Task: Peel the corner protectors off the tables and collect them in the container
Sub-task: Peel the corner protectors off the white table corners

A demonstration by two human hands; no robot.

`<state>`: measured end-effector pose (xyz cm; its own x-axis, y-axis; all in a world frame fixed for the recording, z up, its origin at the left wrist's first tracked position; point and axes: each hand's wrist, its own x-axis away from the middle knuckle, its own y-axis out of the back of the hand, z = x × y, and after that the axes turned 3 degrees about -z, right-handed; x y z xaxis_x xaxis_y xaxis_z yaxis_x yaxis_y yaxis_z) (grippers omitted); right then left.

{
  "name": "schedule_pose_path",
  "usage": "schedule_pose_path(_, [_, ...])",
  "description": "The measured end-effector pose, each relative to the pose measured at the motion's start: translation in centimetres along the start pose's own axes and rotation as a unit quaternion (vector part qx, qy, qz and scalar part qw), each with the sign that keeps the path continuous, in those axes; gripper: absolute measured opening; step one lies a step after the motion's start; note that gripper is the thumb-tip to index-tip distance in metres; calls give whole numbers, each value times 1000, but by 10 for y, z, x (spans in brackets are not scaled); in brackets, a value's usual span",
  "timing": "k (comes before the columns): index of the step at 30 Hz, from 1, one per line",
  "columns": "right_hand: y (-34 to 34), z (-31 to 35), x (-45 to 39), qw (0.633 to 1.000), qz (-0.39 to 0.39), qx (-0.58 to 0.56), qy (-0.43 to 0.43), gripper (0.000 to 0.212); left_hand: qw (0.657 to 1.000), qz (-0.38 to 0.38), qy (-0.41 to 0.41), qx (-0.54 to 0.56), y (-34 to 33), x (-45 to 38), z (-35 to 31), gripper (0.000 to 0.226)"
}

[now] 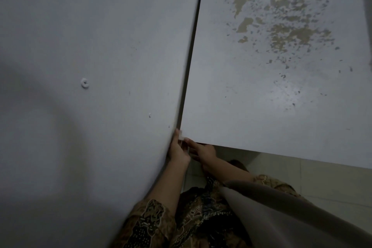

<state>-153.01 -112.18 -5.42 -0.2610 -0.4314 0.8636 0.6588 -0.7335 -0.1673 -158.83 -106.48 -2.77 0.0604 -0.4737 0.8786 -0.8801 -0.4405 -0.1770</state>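
Observation:
Two grey tabletops meet along a narrow dark gap: the left table point(90, 66) and the right table point(261, 106). At the near corner of the right table sits a small clear corner protector point(181, 136). My left hand point(178, 152) is at that corner with its fingers on the protector. My right hand point(203, 152) reaches in from the right, its index finger extended and touching the protector. The grip of either hand is hard to make out in the dim, blurred view. No container is in view.
The right tabletop has a large patch of worn, flaking surface point(281, 16) toward the back. Two small white bits point(85, 82) lie on the left tabletop. A grey curved object point(281, 207) crosses the lower right, above pale floor tiles point(332, 177).

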Motion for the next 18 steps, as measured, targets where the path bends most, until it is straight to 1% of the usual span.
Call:
schedule_pose_path(3, [0, -1, -1, 1000, -3, 6, 4, 45, 1000, 4, 4, -14, 0, -1, -2, 18])
schedule_pose_path(9, [0, -2, -4, 1000, 0, 7, 4, 49, 999, 3, 28, -39, -4, -4, -7, 16])
schedule_pose_path(13, [1, -3, -4, 1000, 3, 5, 2, 42, 999, 5, 29, -35, 2, -7, -6, 27])
schedule_pose_path(14, [1, -3, -4, 1000, 7, 3, 1, 41, 999, 5, 28, -33, 3, -7, -5, 27])
schedule_pose_path(18, [0, -3, -3, 1000, 12, -13, 4, 46, 998, 13, 41, -37, -3, -8, -6, 13])
